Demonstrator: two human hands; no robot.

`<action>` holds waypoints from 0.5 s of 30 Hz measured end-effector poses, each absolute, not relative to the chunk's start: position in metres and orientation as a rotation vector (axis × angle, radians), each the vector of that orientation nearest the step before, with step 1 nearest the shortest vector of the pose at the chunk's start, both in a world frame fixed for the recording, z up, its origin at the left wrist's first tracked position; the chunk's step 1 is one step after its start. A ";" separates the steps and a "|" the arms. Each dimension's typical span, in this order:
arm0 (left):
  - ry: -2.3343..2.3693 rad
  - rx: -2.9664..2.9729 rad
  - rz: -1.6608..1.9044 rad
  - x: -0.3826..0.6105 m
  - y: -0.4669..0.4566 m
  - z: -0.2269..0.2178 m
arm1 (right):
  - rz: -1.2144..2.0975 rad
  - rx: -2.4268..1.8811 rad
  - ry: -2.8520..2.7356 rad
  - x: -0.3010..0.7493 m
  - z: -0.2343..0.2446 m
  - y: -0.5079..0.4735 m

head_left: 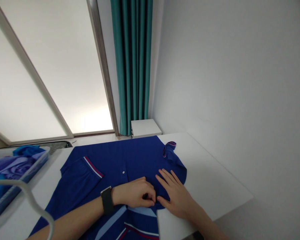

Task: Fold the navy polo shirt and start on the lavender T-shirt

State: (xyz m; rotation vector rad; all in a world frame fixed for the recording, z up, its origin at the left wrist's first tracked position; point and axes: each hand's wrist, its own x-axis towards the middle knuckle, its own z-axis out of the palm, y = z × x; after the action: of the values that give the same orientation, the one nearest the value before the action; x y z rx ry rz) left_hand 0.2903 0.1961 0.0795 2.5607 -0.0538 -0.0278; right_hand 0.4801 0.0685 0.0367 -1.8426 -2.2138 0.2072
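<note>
Loosely, the fingers of my left hand (137,194) curl over the dark-blue shirt (140,155); their tips are hidden, so I cannot tell whether they pinch cloth. My right hand (176,197) lies palm down at the shirt's edge, fingers apart, thumb pointing towards the left. My watch (107,200) is angled too steeply to read. The shirt spreads on the white table (207,173), its red-and-white trimmed part cut off at the bottom of my view. Something dark under my right forearm is hard to make out. Rightward, tabletop runs to the wall (227,83) and a slanting near edge. Leftward, a cable (36,203) crosses before a basket (6,201) of cloths (17,168), cut off by the view.
</note>
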 end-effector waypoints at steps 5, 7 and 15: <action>-0.003 2.587 0.067 0.285 0.191 0.073 | 0.218 -1.850 -2.204 0.482 0.034 0.066; -0.011 2.574 0.099 0.283 0.191 0.074 | 0.218 -1.832 -2.189 0.483 0.035 0.067; 0.116 2.559 0.260 0.315 0.224 0.084 | 0.192 -1.706 -1.925 0.491 0.047 0.085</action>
State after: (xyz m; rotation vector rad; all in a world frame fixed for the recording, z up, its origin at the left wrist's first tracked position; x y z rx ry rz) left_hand 0.3146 0.2245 0.0840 2.5591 0.1155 0.2605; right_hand 0.4905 0.0850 0.0473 -1.7062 -1.9254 0.1916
